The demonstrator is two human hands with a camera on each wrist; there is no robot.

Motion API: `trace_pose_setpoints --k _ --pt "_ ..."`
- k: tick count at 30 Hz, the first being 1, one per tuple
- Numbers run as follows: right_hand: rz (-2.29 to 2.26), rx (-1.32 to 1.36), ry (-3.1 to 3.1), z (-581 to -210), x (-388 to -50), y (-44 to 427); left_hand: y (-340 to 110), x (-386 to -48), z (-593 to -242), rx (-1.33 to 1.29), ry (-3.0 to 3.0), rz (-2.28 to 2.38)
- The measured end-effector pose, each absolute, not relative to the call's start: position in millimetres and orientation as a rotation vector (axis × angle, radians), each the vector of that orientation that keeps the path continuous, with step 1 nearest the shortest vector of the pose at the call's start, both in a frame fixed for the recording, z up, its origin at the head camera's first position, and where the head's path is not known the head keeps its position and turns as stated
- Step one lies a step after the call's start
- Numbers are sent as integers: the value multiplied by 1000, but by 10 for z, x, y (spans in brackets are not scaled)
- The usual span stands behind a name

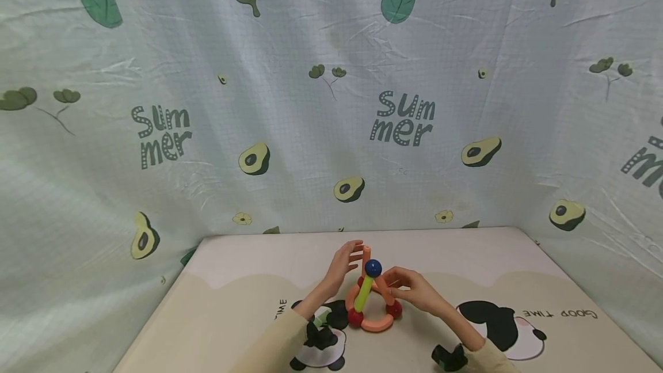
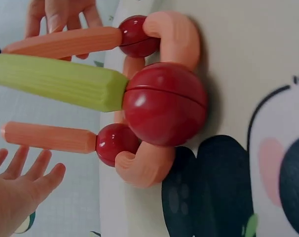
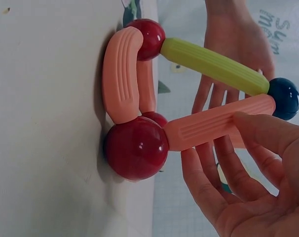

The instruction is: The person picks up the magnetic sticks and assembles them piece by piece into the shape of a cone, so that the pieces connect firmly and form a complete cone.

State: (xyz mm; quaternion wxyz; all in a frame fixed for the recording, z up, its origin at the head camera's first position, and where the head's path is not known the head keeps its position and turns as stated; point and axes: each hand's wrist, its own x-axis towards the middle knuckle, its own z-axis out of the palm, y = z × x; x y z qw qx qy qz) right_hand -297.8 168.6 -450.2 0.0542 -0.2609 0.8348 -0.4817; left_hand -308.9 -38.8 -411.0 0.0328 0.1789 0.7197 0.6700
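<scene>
A toy frame of magnetic rods and balls stands on the table. Its base is a ring of curved orange rods (image 1: 377, 325) joined by red balls (image 2: 165, 103). A lime green rod (image 3: 216, 65) and a straight orange rod (image 3: 221, 122) slant up and meet at a blue ball (image 1: 373, 268). Another straight orange rod (image 2: 48, 137) rises from a further red ball, its tip bare. With thumb and fingers, my right hand (image 1: 412, 288) pinches the slanting orange rod. Beside the bare-tipped rod is my left hand (image 1: 340, 266), fingers extended; whether they touch it I cannot tell.
The pale table mat (image 1: 217, 327) carries printed pandas and lettering. Behind the table and along its sides hangs a curtain (image 1: 311, 120) with leaf and avocado prints. A dark strap (image 1: 449, 357) is around the right wrist.
</scene>
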Motion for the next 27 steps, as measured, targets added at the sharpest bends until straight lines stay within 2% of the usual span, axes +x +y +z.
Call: trace_pose_setpoints --k 8,27 --pt "-1456 -805 2529 -4486 -2989 1689 -384 -3380 -4359 518 2164 2030" --pt "-1492 -742 2491 -4474 -2963 1682 -418 -3264 -4377 574 2142 2009"
